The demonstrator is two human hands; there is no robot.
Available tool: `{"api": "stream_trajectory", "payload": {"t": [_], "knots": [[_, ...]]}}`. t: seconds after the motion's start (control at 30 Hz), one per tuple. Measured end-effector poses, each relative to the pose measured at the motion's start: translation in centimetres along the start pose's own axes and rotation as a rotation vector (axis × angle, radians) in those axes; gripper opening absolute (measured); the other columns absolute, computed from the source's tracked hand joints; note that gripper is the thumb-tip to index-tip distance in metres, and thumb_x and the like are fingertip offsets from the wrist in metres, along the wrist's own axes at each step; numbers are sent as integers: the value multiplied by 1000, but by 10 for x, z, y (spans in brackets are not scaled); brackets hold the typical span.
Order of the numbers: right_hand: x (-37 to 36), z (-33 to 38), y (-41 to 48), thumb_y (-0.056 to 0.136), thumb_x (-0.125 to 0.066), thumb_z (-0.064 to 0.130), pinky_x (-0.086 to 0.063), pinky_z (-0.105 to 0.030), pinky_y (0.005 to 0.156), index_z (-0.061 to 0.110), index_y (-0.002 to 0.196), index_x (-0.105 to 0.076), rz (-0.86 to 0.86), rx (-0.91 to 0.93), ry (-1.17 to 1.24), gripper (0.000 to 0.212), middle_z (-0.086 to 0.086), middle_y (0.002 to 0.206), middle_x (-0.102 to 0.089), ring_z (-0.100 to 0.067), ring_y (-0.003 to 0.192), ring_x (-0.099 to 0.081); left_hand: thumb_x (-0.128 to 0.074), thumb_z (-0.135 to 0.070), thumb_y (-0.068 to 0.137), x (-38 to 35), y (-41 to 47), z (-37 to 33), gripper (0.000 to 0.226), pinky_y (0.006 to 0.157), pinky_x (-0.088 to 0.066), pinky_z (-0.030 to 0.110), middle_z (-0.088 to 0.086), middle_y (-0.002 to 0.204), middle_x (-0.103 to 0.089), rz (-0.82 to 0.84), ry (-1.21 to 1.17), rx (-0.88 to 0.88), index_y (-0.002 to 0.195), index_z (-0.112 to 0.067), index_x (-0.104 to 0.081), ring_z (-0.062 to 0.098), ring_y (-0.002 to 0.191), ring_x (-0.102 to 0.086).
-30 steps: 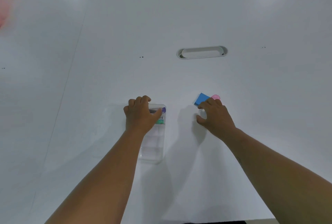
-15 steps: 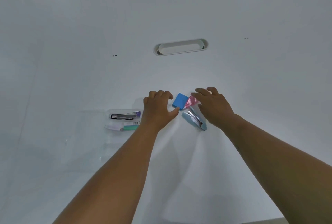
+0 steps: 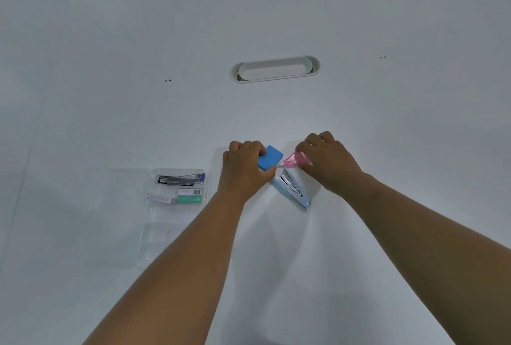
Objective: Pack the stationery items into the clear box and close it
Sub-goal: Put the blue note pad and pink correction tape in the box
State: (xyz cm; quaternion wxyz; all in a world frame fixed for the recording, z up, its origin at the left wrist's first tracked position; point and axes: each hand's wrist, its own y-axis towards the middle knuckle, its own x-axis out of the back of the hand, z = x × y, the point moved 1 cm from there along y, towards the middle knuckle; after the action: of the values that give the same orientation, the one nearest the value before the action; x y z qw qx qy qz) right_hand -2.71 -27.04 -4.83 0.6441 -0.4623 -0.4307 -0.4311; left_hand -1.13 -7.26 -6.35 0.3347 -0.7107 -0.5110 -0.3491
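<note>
A clear box (image 3: 166, 231) lies open on the white table (image 3: 276, 12) at the left. In its far end are a purple-capped item (image 3: 179, 179) and a green-and-white item (image 3: 189, 196). My left hand (image 3: 244, 169) grips a blue pad (image 3: 270, 157), thumb under its near edge. My right hand (image 3: 327, 163) pinches a pink translucent item (image 3: 296, 160) just right of the pad. A light blue stapler (image 3: 293, 191) lies on the table between my wrists, touched by neither hand.
An oval cable slot (image 3: 274, 69) is set in the table beyond my hands. Two pairs of small dark dots (image 3: 167, 80) mark the surface left and right of it.
My left hand left the clear box and moved right to the blue pad, closing on it. My right hand closed on the pink item. The stapler came into sight.
</note>
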Motion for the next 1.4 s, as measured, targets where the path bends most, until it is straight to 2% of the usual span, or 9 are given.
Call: {"api": "stream_trajectory", "payload": {"t": [0.13, 0.33, 0.6, 0.83, 0.97, 1.07, 1.13, 1.4], "knots": [[8, -13, -11, 90, -57, 30, -48, -39, 81, 17, 112, -58, -36, -70, 69, 25, -4, 109, -60, -27, 103, -47, -67, -46, 76, 1, 3, -4, 38, 81, -37, 34, -6, 102, -61, 8, 110, -16, 102, -21, -55, 20, 100, -45], [23, -9, -25, 87, -63, 33, -49, -42, 80, 14, 109, -59, -101, -119, 88, 29, -5, 103, -60, -28, 99, -47, -67, -34, 75, 13, 0, -5, 33, 81, -38, 33, -3, 101, -64, 0, 99, -17, 102, -17, -57, 21, 101, -46], [25, 75, -16, 82, -67, 28, -50, -40, 80, 14, 106, -59, -139, -66, 177, 29, -3, 102, -60, -25, 99, -49, -69, -32, 76, 71, -37, 36, 34, 85, -40, 35, -4, 102, -63, -79, 133, -47, 104, -16, -59, 21, 103, -46], [-2, 162, -11, 80, -68, 31, -47, -33, 76, 15, 101, -60, -109, 52, 201, 27, -2, 98, -59, -24, 95, -50, -74, -27, 75, 128, -91, 99, 33, 86, -41, 34, -4, 104, -62, -129, 125, 34, 102, -17, -60, 19, 104, -45], [-19, 204, -15, 79, -67, 31, -45, -31, 72, 17, 103, -59, -90, 95, 217, 29, -2, 100, -58, -24, 98, -49, -74, -26, 76, 149, -121, 131, 31, 85, -35, 29, -8, 101, -58, -133, 106, 71, 101, -19, -58, 17, 104, -42], [-29, 222, -18, 77, -70, 32, -48, -32, 75, 18, 104, -61, -82, 94, 262, 32, 0, 107, -58, -24, 103, -49, -74, -23, 75, 156, -138, 145, 32, 87, -33, 28, -12, 98, -51, -133, 77, 93, 102, -19, -57, 14, 105, -40], [-34, 230, -20, 77, -72, 36, -49, -33, 76, 19, 104, -61, -73, 82, 275, 33, 0, 113, -58, -23, 105, -48, -74, -23, 75, 156, -145, 152, 32, 88, -35, 28, -12, 100, -53, -123, 64, 90, 101, -21, -57, 13, 106, -40], [-38, 239, -29, 79, -73, 42, -46, -32, 79, 24, 117, -60, -14, 24, 339, 44, -2, 116, -54, -20, 109, -45, -74, -31, 71, 144, -161, 161, 35, 85, -34, 26, -11, 104, -56, 3, 65, 3, 101, -31, -55, 11, 106, -40]]}}
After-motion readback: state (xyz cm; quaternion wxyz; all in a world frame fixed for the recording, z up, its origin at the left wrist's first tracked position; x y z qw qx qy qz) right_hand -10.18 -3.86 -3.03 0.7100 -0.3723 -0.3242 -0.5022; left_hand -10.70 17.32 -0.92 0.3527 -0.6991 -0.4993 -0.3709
